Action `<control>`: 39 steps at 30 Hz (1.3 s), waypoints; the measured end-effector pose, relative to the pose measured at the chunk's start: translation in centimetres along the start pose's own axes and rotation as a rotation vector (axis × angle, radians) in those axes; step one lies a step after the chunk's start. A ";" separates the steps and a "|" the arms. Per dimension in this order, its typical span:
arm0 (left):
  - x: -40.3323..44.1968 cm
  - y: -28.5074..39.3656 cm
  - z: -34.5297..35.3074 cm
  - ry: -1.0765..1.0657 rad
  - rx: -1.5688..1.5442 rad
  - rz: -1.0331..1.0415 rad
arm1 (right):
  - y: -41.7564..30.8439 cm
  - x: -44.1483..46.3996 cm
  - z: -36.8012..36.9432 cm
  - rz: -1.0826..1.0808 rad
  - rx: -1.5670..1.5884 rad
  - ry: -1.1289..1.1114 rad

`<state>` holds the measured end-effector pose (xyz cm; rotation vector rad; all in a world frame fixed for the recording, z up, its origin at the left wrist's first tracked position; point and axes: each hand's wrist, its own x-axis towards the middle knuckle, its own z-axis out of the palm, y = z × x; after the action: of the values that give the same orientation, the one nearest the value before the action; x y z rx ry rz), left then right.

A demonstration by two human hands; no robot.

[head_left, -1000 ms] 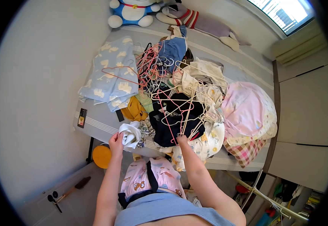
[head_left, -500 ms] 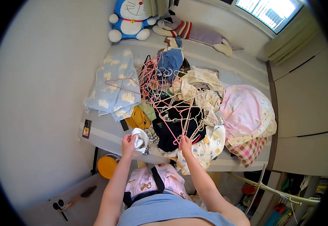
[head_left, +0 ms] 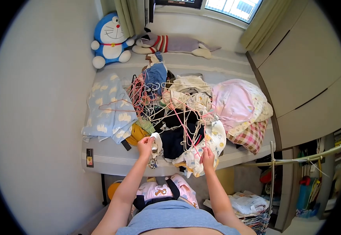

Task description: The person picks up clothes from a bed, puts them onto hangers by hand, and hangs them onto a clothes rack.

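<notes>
Left hand [head_left: 145, 148] pinching a white cloth [head_left: 157, 144], right hand [head_left: 207, 157] closed on a pink hanger [head_left: 185, 128] (more hangers [head_left: 141, 94] tangled beyond), dark clothing [head_left: 173, 145] on the striped bed [head_left: 113, 166]

The right hand [head_left: 207, 159] is now farther right, away from the left hand [head_left: 145, 147] and the cream hangers [head_left: 185, 137], over the patterned cloth [head_left: 217, 135] with the pink hanger [head_left: 187, 131]. The white cloth [head_left: 157, 145] shows narrower. The view shifts: stacked clothes [head_left: 248, 204] enter, the brush leaves
</notes>
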<state>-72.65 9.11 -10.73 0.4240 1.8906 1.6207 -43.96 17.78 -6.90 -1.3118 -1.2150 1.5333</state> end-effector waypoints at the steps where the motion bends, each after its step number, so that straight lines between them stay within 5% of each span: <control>1: -0.2 0.7 -0.5 0.030 -0.021 0.039 | -0.2 -1.4 0.3 -0.019 0.052 -0.039; 4: -0.8 4.1 -2.7 0.041 -0.047 0.120 | 1.2 -5.8 3.6 -0.241 0.262 -0.040; 7: -1.0 6.1 -5.2 0.016 0.027 0.198 | 1.9 -6.4 6.3 -0.225 -0.029 -0.033; 10: -1.5 8.0 -7.7 0.019 0.183 0.337 | -0.9 -4.3 10.5 -0.494 0.121 0.026; 13: -1.4 8.0 -10.1 0.023 0.231 0.489 | 1.0 -0.4 10.9 -0.356 -0.024 0.149; 16: -2.4 10.7 -12.3 0.019 0.500 0.397 | -1.4 -1.9 11.9 -0.448 -0.356 0.095; 17: -1.6 10.0 -13.3 0.063 0.681 0.523 | -2.0 -3.3 12.1 -0.471 -0.405 0.020; 19: -0.7 9.9 -14.9 0.147 0.591 0.524 | -3.2 -5.8 12.7 -0.571 -0.412 -0.119; 21: 0.4 9.6 -16.0 0.179 0.358 0.475 | -3.4 -7.4 12.9 -0.524 -0.323 -0.282; 28: 1.3 9.7 -17.7 0.222 0.575 0.414 | -5.5 -12.0 13.0 -0.336 -0.216 -0.640; 33: -2.3 10.7 -15.1 0.028 0.439 0.571 | -8.0 -12.8 14.2 -0.311 -0.269 -0.700; 36: -5.1 9.8 -12.4 -0.146 0.509 0.996 | -7.6 -12.8 15.8 -0.309 -0.305 -0.646; 39: -4.4 9.2 -12.1 0.066 0.501 0.731 | -7.3 -12.0 16.4 -0.308 -0.335 -0.550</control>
<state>-78.20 -1.07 0.10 1.4187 2.3483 1.5477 -58.17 5.28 3.46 -0.8526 -1.9890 1.5516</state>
